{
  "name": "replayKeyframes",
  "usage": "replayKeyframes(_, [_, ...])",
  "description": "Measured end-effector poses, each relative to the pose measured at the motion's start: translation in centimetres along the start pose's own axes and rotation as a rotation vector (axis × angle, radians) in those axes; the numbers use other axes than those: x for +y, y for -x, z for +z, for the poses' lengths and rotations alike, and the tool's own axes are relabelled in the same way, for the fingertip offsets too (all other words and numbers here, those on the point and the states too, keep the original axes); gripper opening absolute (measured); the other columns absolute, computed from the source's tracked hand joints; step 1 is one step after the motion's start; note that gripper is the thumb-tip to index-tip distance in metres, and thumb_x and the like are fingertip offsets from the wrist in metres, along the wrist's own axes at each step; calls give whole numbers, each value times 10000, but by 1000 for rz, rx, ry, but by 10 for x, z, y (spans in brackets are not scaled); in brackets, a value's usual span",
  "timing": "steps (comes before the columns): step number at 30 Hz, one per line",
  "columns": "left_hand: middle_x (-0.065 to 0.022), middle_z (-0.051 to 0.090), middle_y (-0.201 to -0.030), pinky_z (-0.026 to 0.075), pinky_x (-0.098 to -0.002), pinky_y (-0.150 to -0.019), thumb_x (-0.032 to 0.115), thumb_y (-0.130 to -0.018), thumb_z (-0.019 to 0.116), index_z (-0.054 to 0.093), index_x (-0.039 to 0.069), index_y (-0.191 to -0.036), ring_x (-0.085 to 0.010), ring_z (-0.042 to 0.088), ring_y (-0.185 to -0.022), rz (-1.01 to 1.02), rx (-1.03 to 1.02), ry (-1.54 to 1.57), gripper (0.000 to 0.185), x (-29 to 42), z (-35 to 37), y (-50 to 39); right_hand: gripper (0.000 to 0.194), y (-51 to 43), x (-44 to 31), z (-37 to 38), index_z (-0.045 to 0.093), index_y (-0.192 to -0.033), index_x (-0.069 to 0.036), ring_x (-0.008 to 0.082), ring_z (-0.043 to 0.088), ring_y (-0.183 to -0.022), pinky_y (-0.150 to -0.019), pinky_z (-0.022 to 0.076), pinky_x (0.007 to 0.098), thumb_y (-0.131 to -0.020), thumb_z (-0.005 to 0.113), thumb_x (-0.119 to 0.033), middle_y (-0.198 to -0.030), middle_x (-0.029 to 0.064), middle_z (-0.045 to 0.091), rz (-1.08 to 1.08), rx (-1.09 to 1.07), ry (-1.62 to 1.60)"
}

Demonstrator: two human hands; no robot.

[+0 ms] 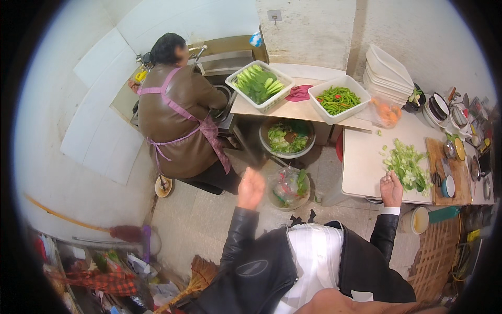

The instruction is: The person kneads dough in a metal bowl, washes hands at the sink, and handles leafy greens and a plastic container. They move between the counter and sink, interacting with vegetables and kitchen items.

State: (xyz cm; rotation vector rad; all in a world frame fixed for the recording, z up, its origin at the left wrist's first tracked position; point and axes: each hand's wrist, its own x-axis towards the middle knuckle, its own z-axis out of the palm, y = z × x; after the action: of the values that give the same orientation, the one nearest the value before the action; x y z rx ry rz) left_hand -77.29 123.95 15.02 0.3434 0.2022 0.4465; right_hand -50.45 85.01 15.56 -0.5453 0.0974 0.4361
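Note:
Blurred by motion, my left hand is raised over the floor, left of a bin lined with a plastic bag; no object shows in it. My right hand is at the near edge of the white table, fingers curled together with nothing visible in them. Just beyond it lies a pile of chopped leafy greens. Right of the pile, a wooden cutting board bears a cleaver, black-handled scissors and bowls.
Left, a person in a pink apron leans over the sink. A basket of green vegetables and a tub of green peppers stand on a board. Below is a basin of greens. A straw broom lies behind me, left.

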Motion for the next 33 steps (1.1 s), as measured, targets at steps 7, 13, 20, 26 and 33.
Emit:
replayKeyframes(7, [45, 235, -559, 236, -260, -448, 306, -972, 416, 335, 150, -634, -102, 251, -487, 7, 122, 77, 382, -2, 12, -9, 34, -3, -2, 0, 495, -894, -20, 125, 471, -652, -659, 424, 254, -897, 518, -44, -759, 48, 518, -4, 10, -23])
replayKeyframes(13, [36, 213, -572, 204, -249, -424, 327, -983, 375, 298, 141, -613, -91, 215, -475, -27, 142, 110, 420, 5, 16, -12, 41, -11, 2, 8, 492, -881, -19, 125, 471, -649, -661, 429, 251, -894, 521, -44, -761, 52, 522, 7, 14, -9])
replayKeyframes(20, [39, 194, -531, 168, -263, -401, 380, -974, 386, 262, 168, -586, -94, 201, -446, 1, 63, 133, 459, 14, 1, -9, 37, -23, 8, 10, 490, -901, -15, 122, 474, -652, -660, 433, 252, -892, 519, -37, -773, 57, 526, 24, 54, -10])
replayKeyframes(26, [36, 179, -506, 159, -266, -386, 374, -979, 371, 250, 169, -569, -97, 181, -416, 22, 101, 125, 474, 16, -3, -7, 35, -30, 13, 9, 488, -916, -18, 121, 475, -655, -661, 433, 251, -893, 511, -33, -782, 57, 525, 51, -49, -28])
replayKeyframes(33, [35, 184, -458, 161, -267, -364, 373, -985, 342, 244, 171, -551, -100, 184, -361, -29, 1, 229, 488, 22, -1, -10, 33, -35, 19, 19, 485, -901, -15, 120, 460, -657, -669, 426, 250, -897, 506, -40, -764, 47, 503, 61, -22, -18])
